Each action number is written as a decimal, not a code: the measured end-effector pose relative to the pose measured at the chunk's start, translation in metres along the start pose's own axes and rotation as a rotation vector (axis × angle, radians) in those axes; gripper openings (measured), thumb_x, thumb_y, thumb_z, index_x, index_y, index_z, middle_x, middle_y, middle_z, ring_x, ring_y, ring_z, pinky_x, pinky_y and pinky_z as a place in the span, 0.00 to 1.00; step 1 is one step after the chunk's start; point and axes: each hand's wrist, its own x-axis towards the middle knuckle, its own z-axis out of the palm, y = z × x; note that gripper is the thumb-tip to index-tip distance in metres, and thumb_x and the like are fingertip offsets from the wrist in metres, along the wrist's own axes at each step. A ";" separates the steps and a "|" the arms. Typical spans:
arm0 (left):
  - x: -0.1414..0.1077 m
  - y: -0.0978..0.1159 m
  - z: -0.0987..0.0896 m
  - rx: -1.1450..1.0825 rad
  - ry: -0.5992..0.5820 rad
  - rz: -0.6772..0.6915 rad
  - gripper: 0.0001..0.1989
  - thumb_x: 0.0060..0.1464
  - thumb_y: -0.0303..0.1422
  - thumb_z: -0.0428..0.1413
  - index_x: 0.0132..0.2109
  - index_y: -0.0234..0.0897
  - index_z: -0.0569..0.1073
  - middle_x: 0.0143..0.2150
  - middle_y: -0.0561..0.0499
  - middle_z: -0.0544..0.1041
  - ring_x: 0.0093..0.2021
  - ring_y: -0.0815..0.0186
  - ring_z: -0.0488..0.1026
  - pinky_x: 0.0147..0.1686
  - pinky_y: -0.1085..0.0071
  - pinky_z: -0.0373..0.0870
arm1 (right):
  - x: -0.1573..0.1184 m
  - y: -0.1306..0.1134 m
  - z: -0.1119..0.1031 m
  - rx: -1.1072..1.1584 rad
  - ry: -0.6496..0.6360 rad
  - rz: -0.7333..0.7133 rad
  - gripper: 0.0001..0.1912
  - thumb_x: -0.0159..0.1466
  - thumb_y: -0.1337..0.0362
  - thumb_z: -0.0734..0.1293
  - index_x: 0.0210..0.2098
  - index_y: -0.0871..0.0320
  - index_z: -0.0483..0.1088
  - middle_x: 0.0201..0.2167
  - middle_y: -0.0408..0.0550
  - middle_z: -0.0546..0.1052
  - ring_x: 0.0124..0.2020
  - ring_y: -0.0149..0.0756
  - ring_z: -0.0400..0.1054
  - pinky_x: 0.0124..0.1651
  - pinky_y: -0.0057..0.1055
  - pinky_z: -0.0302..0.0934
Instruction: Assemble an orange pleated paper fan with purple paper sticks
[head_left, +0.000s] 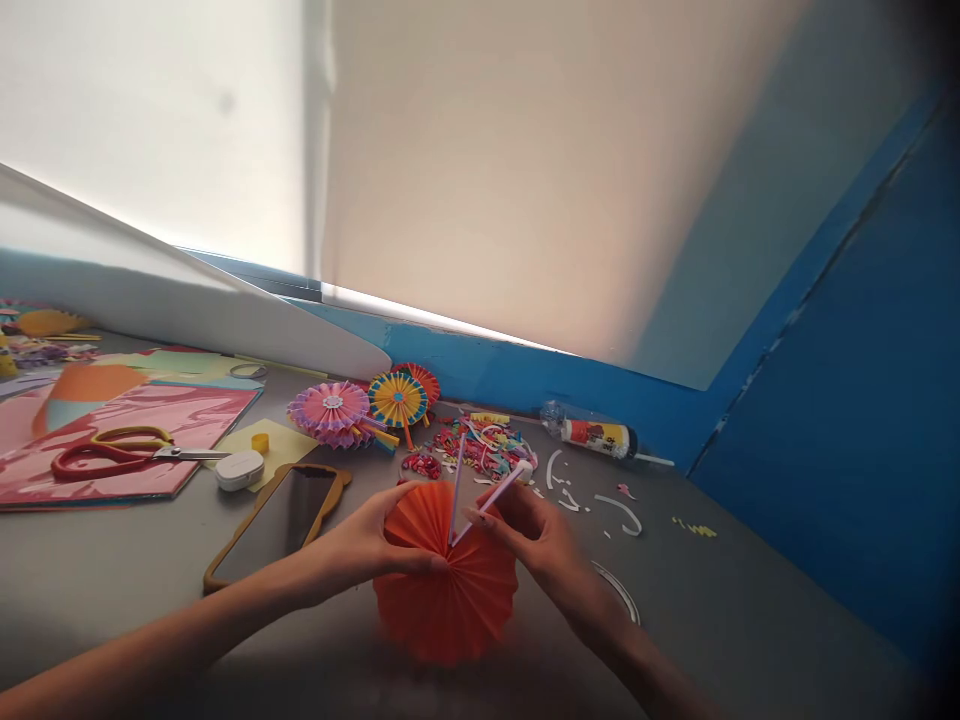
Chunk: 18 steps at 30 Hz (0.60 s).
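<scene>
An orange pleated paper rosette (446, 590) lies at the near edge of the grey table (735, 590), its upper rim pinched by the left hand (367, 535). The right hand (536, 540) grips a white paper stick (491, 505), whose end meets the rosette's centre. Just left lies a phone (274, 525) in a tan case; farther off are finished paper rosettes (334, 413), red-handled scissors (112, 455), and a glue tube (600, 438).
</scene>
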 end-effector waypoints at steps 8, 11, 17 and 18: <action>-0.003 0.002 -0.027 0.380 -0.132 -0.240 0.43 0.35 0.37 0.70 0.61 0.46 0.66 0.61 0.48 0.68 0.62 0.49 0.63 0.57 0.62 0.64 | -0.025 -0.024 -0.015 -0.722 0.020 -0.568 0.16 0.58 0.60 0.73 0.46 0.44 0.72 0.57 0.46 0.62 0.62 0.48 0.53 0.63 0.48 0.52; 0.003 0.002 -0.028 0.371 -0.270 -0.204 0.41 0.37 0.33 0.69 0.60 0.49 0.67 0.58 0.51 0.71 0.59 0.52 0.67 0.54 0.65 0.66 | -0.036 -0.029 -0.009 -0.836 -0.271 -0.501 0.08 0.63 0.63 0.69 0.41 0.46 0.75 0.59 0.45 0.61 0.63 0.49 0.49 0.64 0.48 0.52; 0.012 0.001 -0.030 0.505 -0.369 -0.155 0.42 0.37 0.33 0.69 0.61 0.52 0.65 0.60 0.52 0.70 0.59 0.51 0.66 0.55 0.63 0.64 | -0.041 -0.022 -0.001 -0.900 -0.408 -0.430 0.10 0.66 0.65 0.64 0.43 0.47 0.74 0.60 0.45 0.61 0.65 0.46 0.46 0.63 0.45 0.53; 0.014 0.000 -0.031 0.516 -0.391 -0.133 0.41 0.37 0.33 0.69 0.60 0.52 0.65 0.59 0.52 0.70 0.59 0.51 0.67 0.55 0.63 0.64 | -0.040 -0.020 -0.003 -0.906 -0.406 -0.426 0.10 0.66 0.66 0.63 0.43 0.47 0.74 0.60 0.45 0.62 0.65 0.46 0.47 0.62 0.46 0.53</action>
